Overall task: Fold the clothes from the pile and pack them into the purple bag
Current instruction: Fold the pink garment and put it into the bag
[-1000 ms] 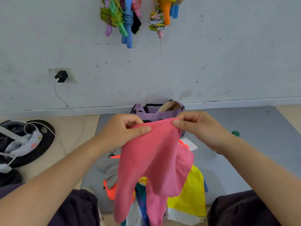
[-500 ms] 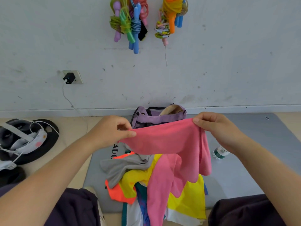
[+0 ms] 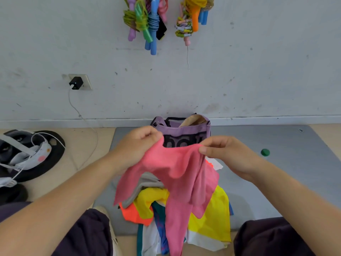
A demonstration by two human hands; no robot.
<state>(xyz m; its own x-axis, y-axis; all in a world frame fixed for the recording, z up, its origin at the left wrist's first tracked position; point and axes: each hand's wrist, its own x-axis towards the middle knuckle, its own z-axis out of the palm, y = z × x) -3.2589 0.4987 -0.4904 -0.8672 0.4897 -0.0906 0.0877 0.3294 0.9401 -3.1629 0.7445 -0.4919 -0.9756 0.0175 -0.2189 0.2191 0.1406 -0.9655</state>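
Between my left hand (image 3: pixel 136 145) and right hand (image 3: pixel 224 154) hung the pink garment (image 3: pixel 177 174), both pinching its top edge; unfolded. Pile (image 3: pixel 208 215) lay below them, purple bag (image 3: pixel 186 130) beyond; most remained.

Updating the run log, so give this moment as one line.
step: unfolding | left hand: grips pink garment | right hand: pinches it | purple bag: open behind | pile: below

Purple bag (image 3: pixel 181 131) mouth open, unobstructed above; clothes pile (image 3: pixel 208 217) blocks mat (image 3: pixel 276 172) before it.
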